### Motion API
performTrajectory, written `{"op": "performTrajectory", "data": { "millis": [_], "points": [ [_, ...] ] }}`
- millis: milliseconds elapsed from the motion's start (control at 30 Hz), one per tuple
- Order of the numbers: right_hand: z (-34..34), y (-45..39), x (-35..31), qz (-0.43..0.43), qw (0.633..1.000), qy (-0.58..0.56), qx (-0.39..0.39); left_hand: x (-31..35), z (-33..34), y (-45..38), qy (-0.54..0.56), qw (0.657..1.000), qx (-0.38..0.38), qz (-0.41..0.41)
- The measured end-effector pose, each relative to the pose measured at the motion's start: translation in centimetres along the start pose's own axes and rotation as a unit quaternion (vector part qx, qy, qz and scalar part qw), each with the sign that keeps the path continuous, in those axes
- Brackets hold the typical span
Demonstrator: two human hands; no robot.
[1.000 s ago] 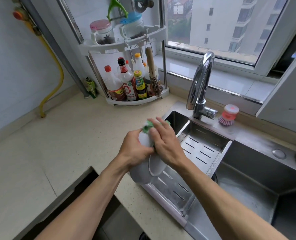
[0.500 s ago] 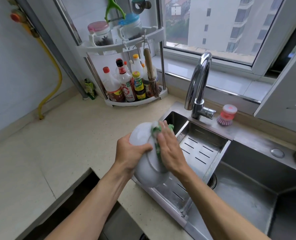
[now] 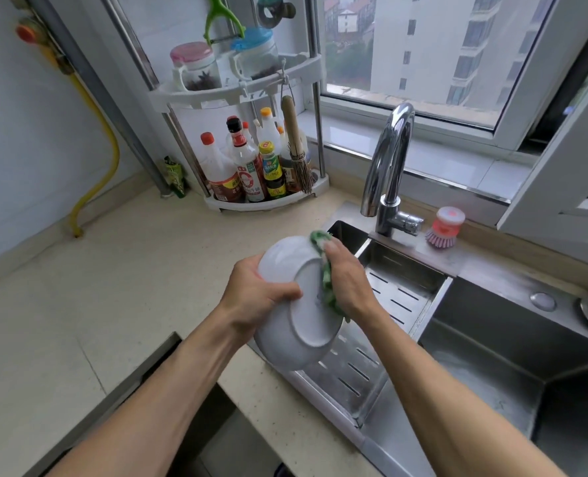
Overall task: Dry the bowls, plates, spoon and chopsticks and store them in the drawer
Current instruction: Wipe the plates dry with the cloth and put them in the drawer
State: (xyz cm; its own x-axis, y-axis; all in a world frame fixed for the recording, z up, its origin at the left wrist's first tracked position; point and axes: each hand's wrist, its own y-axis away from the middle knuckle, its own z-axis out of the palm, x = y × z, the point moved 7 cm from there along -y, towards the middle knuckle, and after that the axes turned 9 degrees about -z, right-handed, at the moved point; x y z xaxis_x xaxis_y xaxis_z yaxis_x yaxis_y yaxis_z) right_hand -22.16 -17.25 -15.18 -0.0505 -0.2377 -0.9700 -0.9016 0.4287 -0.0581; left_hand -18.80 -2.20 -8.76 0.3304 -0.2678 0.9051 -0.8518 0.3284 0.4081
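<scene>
A white bowl [image 3: 299, 318] is held in the air over the left edge of the sink, its underside and foot ring turned toward me. My left hand [image 3: 254, 297] grips its left rim, thumb across the outside. My right hand [image 3: 346, 280] presses a green and white cloth [image 3: 327, 280] against the bowl's right side and rim. The bowl's inside is hidden. No plates, spoon or chopsticks are visible.
A steel drain tray [image 3: 399, 297] sits in the sink below the bowl, the deep basin [image 3: 492, 366] to its right. The tap [image 3: 389, 166] and a pink dish brush [image 3: 444, 228] stand behind. A corner rack of bottles [image 3: 251, 166] is at back. An open drawer [image 3: 155, 390] lies below the counter edge.
The bowl has been turned so that more of its base faces me. My right hand with the cloth has slid along the rim toward the bowl's right side.
</scene>
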Motion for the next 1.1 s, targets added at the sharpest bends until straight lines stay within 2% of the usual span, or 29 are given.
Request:
{"op": "performTrajectory", "data": {
  "millis": [67, 133, 267, 367, 500, 600, 767, 800, 867, 933, 1000, 1100],
  "points": [
    [-0.7, -0.6, 0.5, 0.018, 1.000, -0.009, 0.004, -0.1, -0.1, 0.2, 0.012, 1.000, 0.011, 0.001],
    [-0.9, -0.1, 0.5, 0.007, 1.000, 0.011, 0.019, -0.6, -0.6, 0.1, 0.069, 0.996, 0.057, 0.000],
    [1.2, 3.6, -0.2, 0.004, 0.998, -0.032, 0.058, -0.6, -1.3, -0.5, 0.194, 0.968, 0.160, 0.003],
    [3.7, 6.0, -0.9, -0.009, 0.999, -0.008, 0.036, -0.3, -1.1, -0.4, 0.215, 0.958, 0.192, 0.002],
    [1.9, 3.4, -1.2, -0.051, 0.995, 0.082, -0.001, -0.4, -0.8, -0.2, 0.145, 0.978, 0.148, 0.009],
    [0.7, 0.6, -1.0, -0.021, 0.993, 0.114, -0.015, -0.7, -0.1, -0.2, 0.120, 0.985, 0.122, 0.008],
    [3.2, 3.2, -0.2, -0.110, 0.979, 0.163, -0.053, -1.5, -0.7, -0.7, 0.119, 0.986, 0.118, -0.011],
    [2.7, 3.0, 0.7, -0.083, 0.985, 0.148, -0.033, -1.7, -0.6, -0.5, 0.121, 0.987, 0.109, -0.012],
    [0.6, 2.3, 1.8, 0.013, 0.998, 0.043, 0.043, -2.2, -0.1, 0.2, 0.113, 0.990, 0.088, -0.008],
    [-0.5, 2.1, 2.2, 0.039, 0.996, -0.042, 0.065, -2.5, 0.1, 0.8, 0.104, 0.992, 0.068, -0.009],
    [-1.1, 1.7, 2.5, 0.010, 0.997, -0.053, 0.046, -2.6, -0.2, 0.6, 0.110, 0.993, 0.007, -0.031],
    [-1.6, 1.1, 1.9, -0.028, 0.997, -0.034, -0.060, -2.8, -0.3, 0.4, 0.084, 0.973, -0.169, -0.135]
  ]
}}
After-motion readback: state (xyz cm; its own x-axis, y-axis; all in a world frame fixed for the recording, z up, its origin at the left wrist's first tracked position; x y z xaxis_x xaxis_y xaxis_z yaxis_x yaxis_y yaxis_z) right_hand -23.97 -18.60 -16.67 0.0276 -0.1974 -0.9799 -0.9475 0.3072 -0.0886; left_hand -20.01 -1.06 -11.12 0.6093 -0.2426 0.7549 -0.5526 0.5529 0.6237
